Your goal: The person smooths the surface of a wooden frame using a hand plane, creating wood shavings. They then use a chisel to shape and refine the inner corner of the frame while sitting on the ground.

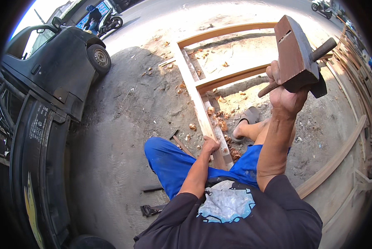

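Observation:
A wooden hand plane (293,62), a brown block with a slot and a round crossbar, is raised in my right hand (286,98), whose fingers wrap around the block and bar. It hangs in the air above the right side of a wooden frame (187,75) and does not touch it. My left hand (211,144) grips the near end of the frame's long side beam, between my knees. Curled wood shavings (221,124) lie along that beam. Beside my left knee is a hammer (176,136) with a dark head, its handle partly hidden.
A dark pickup truck (47,68) stands at the left. Long boards (333,162) and stacked timber (360,66) lie at the right. A dark-handled saw (148,210) is on the ground by my left side. On the road are a person (94,17) by a scooter (110,21) and another scooter (322,8).

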Demonstrator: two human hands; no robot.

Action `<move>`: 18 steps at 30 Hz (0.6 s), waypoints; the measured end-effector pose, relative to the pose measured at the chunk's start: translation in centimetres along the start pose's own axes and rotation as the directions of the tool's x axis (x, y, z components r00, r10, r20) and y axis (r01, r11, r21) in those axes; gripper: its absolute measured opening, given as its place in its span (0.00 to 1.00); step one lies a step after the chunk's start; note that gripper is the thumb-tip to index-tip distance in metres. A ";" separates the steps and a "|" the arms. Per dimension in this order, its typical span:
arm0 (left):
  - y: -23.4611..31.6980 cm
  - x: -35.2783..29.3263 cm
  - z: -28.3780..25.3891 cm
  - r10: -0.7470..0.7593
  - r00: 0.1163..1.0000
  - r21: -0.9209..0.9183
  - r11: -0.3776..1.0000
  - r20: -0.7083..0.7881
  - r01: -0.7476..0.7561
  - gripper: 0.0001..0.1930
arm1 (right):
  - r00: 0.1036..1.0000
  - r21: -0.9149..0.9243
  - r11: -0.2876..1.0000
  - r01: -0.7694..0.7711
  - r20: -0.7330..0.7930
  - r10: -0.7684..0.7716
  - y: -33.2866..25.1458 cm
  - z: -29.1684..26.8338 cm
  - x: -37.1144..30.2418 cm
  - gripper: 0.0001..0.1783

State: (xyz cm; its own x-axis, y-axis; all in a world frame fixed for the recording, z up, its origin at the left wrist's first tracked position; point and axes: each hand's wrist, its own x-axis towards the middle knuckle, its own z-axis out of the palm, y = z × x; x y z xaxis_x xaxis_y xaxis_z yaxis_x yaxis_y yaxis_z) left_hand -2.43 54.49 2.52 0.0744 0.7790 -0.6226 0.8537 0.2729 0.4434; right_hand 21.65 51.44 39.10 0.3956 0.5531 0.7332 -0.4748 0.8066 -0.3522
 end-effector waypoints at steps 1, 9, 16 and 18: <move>0.3 0.4 0.8 0.011 1.000 0.002 1.000 0.003 -0.011 0.49 | 0.997 -0.045 0.999 -0.019 0.074 0.022 -0.6 -1.1 0.3 0.25; 0.4 0.0 0.5 -0.028 1.000 -0.044 0.999 0.002 0.028 0.44 | 0.989 -0.030 0.997 -0.077 -0.130 0.072 1.9 0.6 5.5 0.26; -0.8 6.5 -0.5 -0.120 0.966 -0.197 0.966 0.228 0.166 0.51 | 0.951 -0.133 0.983 -0.127 -0.298 0.083 9.9 2.2 6.4 0.31; -0.2 11.1 -4.5 -0.104 0.948 -0.463 0.853 0.302 0.241 0.51 | 0.923 -0.218 0.969 -0.113 -0.385 0.020 11.7 0.3 6.1 0.30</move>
State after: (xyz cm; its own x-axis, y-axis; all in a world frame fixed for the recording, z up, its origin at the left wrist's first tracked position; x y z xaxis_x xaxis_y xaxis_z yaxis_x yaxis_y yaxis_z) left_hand -4.09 65.64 -1.57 0.1373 0.5395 -0.8307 0.5073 0.6820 0.5268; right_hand 18.25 64.19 39.63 0.6582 0.6072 0.4452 -0.3330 0.7651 -0.5511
